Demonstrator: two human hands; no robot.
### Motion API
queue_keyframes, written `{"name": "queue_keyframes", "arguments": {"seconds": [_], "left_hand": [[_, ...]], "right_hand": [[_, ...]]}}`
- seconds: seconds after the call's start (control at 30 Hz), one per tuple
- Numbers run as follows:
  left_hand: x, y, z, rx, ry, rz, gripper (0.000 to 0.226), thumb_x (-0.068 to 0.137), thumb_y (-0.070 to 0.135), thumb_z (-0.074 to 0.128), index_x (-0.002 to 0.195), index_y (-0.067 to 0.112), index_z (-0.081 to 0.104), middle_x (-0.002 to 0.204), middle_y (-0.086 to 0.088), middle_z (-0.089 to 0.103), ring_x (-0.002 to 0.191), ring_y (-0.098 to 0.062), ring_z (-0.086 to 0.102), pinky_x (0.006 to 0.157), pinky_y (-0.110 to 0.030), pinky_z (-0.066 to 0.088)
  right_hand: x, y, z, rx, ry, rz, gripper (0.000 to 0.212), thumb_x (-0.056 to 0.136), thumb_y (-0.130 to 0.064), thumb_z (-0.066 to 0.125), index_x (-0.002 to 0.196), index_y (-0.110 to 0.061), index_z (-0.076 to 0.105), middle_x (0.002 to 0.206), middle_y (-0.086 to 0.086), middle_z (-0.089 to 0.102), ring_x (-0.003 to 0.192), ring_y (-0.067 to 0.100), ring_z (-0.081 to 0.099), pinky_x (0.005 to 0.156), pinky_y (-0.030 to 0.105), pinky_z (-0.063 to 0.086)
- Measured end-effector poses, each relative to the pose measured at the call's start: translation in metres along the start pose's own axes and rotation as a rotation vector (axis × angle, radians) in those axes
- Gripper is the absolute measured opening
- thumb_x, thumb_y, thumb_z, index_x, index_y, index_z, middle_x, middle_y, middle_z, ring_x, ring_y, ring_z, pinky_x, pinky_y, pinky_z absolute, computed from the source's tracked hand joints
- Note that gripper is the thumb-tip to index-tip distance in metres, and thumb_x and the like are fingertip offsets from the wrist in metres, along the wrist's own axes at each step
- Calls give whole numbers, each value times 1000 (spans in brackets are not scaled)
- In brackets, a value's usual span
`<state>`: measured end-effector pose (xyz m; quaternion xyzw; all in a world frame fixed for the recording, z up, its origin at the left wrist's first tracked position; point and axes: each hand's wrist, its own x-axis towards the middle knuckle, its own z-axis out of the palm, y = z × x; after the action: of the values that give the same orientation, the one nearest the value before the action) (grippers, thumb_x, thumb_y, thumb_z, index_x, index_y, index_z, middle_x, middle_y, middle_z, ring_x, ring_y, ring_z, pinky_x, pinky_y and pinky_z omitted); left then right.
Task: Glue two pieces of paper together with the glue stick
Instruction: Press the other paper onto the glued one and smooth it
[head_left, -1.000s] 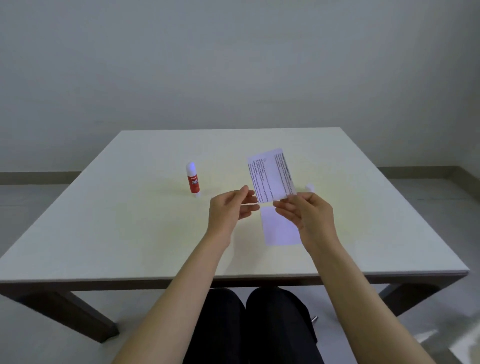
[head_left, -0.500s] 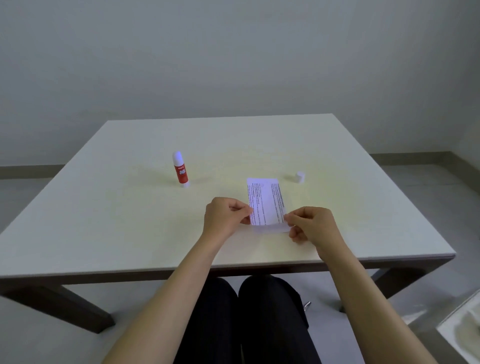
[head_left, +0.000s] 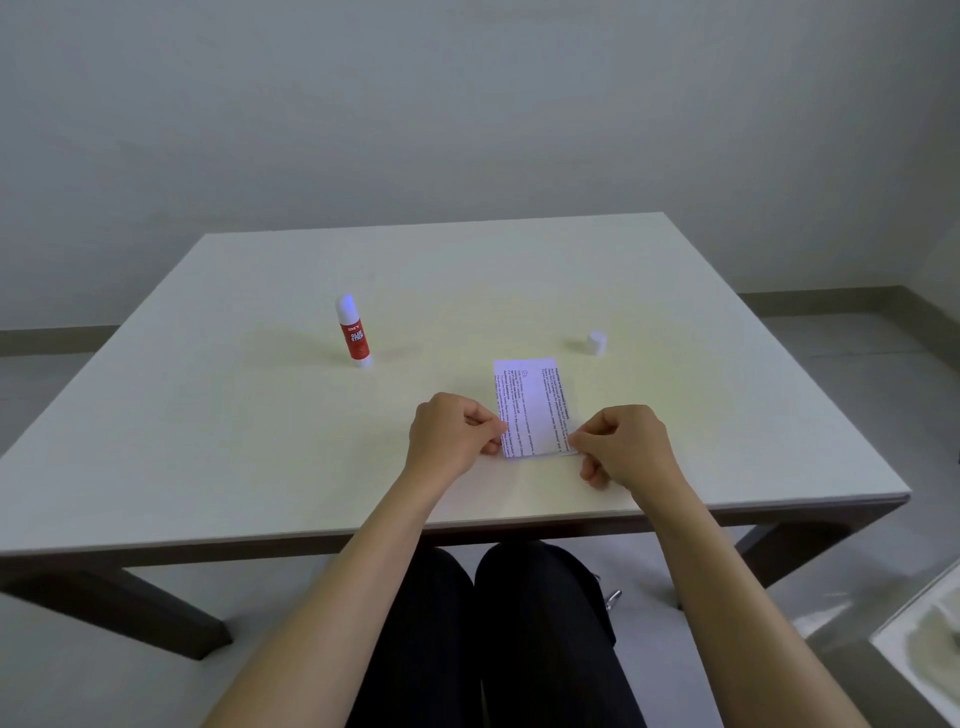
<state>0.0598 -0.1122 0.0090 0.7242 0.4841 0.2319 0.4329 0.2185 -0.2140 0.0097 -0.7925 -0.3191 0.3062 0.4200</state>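
Lying flat on the pale table (head_left: 260, 415), near its front edge: one printed paper (head_left: 535, 405), white, text running lengthwise, long side pointing away from the person. A thin white sliver shows along its near and right edges, apparently a second sheet underneath; how much of it lies below cannot be told.

Left hand (head_left: 449, 434): knuckles up, fingers curled, grip narrow, thumb and forefinger closed on the paper's near left edge.

Right hand (head_left: 621, 441): likewise curled, grip narrow, fingertips pinching the paper's near right corner; lower fingers rest on the table.

Glue stick (head_left: 353, 332): red body with white lettering, pale rounded top, standing upright, well apart from the paper, to the left and farther back. Not touched by either hand.

Cap (head_left: 596, 343): small, white, cylindrical, standing alone on the table, near the paper's far right corner but clear of it.

Table: square, light top, dark legs. Grey wall behind, grey floor. Person's dark-clothed legs visible below the front edge; forearms bare.
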Motion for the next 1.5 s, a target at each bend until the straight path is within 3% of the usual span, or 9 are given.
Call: {"name": "queue_keyframes", "arguments": {"seconds": [0.43, 0.63, 0.87, 0.93, 1.03, 1.1, 1.17, 1.27, 1.5], "left_hand": [[2, 1, 1, 56, -9, 3, 12, 76, 12, 72, 66, 16, 72, 60, 5, 70, 49, -1, 65, 66, -18, 53], [7, 3, 4, 144, -6, 5, 10, 75, 13, 71, 65, 11, 73, 62, -4, 73, 52, -6, 66, 68, -22, 53], [12, 7, 7, 304, -4, 59, 7, 69, 9, 68, 63, 5, 70, 52, 5, 63, 62, -18, 65, 60, -24, 48], [13, 6, 6, 350, 27, 77, 12, 70, 15, 75, 73, 6, 68, 63, 4, 62, 74, -21, 63, 62, -27, 44], [16, 3, 5, 451, 42, 141, 41, 70, 28, 78, 102, 14, 56, 97, -1, 57, 92, -21, 57, 73, -32, 44], [20, 1, 3, 600, -16, 305, 56, 74, 33, 74, 124, 21, 50, 128, 0, 50, 115, -21, 51, 91, -37, 39], [25, 0, -2, 722, -187, 402, 68, 80, 44, 67, 140, 27, 40, 151, 7, 34, 139, -20, 30, 111, -44, 22], [32, -4, -7, 766, -419, 330, 78, 80, 60, 56, 147, 32, 26, 158, 16, 16, 148, -18, 3, 116, -54, -5], [39, -11, -30, 838, -411, 321, 80, 78, 64, 55, 146, 34, 25, 157, 19, 15, 148, -19, 2, 113, -57, -9]], "right_hand": [[-6, -5, 3, -104, 3, -66, 10, 74, 6, 55, 67, 4, 61, 41, 7, 59, 24, 7, 47, 33, 9, 36], [-4, -8, 4, -219, -8, -99, 15, 73, 6, 52, 65, -6, 51, 44, 9, 59, 30, 13, 51, 34, 12, 39], [-3, -8, 2, -246, -50, -161, 20, 76, 8, 53, 88, -8, 54, 48, 11, 61, 30, 13, 53, 38, 15, 44], [-3, -9, 2, -273, -71, -169, 28, 77, 8, 53, 96, -11, 58, 47, 10, 62, 33, 14, 54, 37, 11, 40], [-1, -9, 1, -264, -84, -159, 32, 78, 7, 55, 103, -10, 62, 46, 8, 61, 31, 11, 53, 33, 9, 34], [-1, -8, 1, -250, -81, -157, 32, 78, 7, 55, 105, -9, 63, 46, 8, 60, 27, 8, 51, 32, 9, 34], [-1, -7, 2, -244, -73, -162, 33, 78, 8, 55, 106, -8, 63, 45, 8, 59, 25, 6, 49, 32, 10, 34], [2, -5, 1, -248, -79, -161, 32, 79, 6, 57, 107, -7, 64, 45, 8, 59, 24, 6, 47, 33, 11, 36], [11, -12, 18, -321, -108, -205, 31, 78, -11, 67, 108, -19, 68, 57, -3, 54, 46, 14, 51, 44, 20, 41]]}}
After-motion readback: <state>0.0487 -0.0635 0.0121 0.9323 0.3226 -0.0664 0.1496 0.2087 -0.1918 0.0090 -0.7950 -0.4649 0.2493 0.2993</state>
